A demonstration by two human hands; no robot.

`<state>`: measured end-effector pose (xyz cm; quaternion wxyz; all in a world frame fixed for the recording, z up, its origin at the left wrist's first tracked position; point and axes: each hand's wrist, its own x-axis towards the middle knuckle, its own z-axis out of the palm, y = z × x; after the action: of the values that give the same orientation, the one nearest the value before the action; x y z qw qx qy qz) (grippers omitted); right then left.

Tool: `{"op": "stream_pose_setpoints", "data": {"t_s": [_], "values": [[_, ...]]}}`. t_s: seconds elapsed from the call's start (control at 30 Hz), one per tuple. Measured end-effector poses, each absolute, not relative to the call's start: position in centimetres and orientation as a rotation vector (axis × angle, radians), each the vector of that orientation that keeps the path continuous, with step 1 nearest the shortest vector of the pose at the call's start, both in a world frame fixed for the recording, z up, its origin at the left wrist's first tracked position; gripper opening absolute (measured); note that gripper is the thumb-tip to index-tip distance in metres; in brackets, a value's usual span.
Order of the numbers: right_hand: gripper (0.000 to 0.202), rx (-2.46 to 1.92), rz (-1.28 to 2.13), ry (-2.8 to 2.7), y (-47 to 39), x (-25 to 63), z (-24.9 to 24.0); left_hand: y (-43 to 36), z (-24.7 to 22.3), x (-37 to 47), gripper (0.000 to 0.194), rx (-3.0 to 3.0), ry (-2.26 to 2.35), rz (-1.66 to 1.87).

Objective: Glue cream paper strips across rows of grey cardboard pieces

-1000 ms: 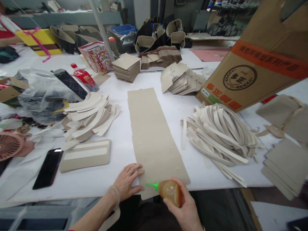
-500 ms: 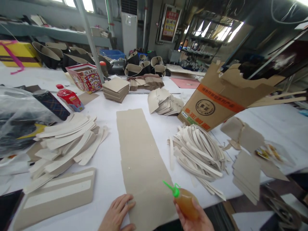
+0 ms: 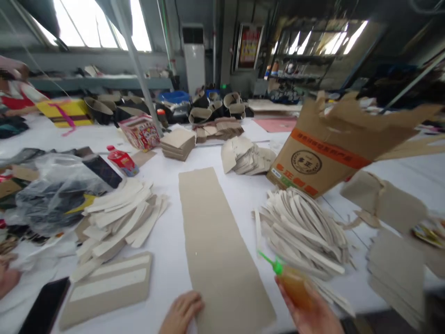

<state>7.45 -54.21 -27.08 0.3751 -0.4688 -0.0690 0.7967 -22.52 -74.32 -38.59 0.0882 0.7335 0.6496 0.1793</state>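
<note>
A long grey-beige board (image 3: 215,241) lies lengthwise on the white table. My left hand (image 3: 182,313) rests at its lower left edge, fingers bent together against the board. In my right hand (image 3: 313,308) is a bottle of amber liquid (image 3: 295,285) with a green nozzle, tilted with its tip pointing up and left over the board's right side. Left of the board are a fanned pile of pale curved pieces (image 3: 121,218) and a flat board with two white strips (image 3: 111,287). A heap of pale strips (image 3: 306,227) lies to the right.
A brown carton (image 3: 313,153) stands at the right, near stacked grey pieces (image 3: 396,269). Behind are a red bottle (image 3: 123,161), square board stacks (image 3: 178,143) and a metal pole (image 3: 139,69). A phone (image 3: 45,304) lies at lower left. Another person's hand (image 3: 9,276) shows at the left edge.
The view has shifted left and up, bringing another person and the windows into sight. The bottle in my right hand has moved slightly off the board's right edge. My left hand remains at the board's edge.
</note>
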Motion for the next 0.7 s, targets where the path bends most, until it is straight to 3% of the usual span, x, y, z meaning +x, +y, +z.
{"op": "stream_pose_setpoints", "data": {"t_s": [0.03, 0.13, 0.4, 0.7], "values": [[0.028, -1.198, 1.970, -0.171, -54.0, 7.1, -26.2, -74.6, -37.9, -22.5, 0.055, 2.119, 1.933, 0.479], [0.029, -1.187, 1.956, -0.176, -53.2, 6.7, -25.6, -75.0, -36.7, -22.1, 0.062, 2.019, 1.914, 0.438], [0.027, -1.263, 2.015, -0.173, -54.2, 8.5, -29.4, -76.1, -36.4, -20.6, 0.058, 1.801, 2.261, 0.416], [0.023, -1.291, 1.967, -0.115, -54.7, 8.1, -31.4, -76.1, -36.4, -20.4, 0.048, 1.774, 2.283, 0.428]]}}
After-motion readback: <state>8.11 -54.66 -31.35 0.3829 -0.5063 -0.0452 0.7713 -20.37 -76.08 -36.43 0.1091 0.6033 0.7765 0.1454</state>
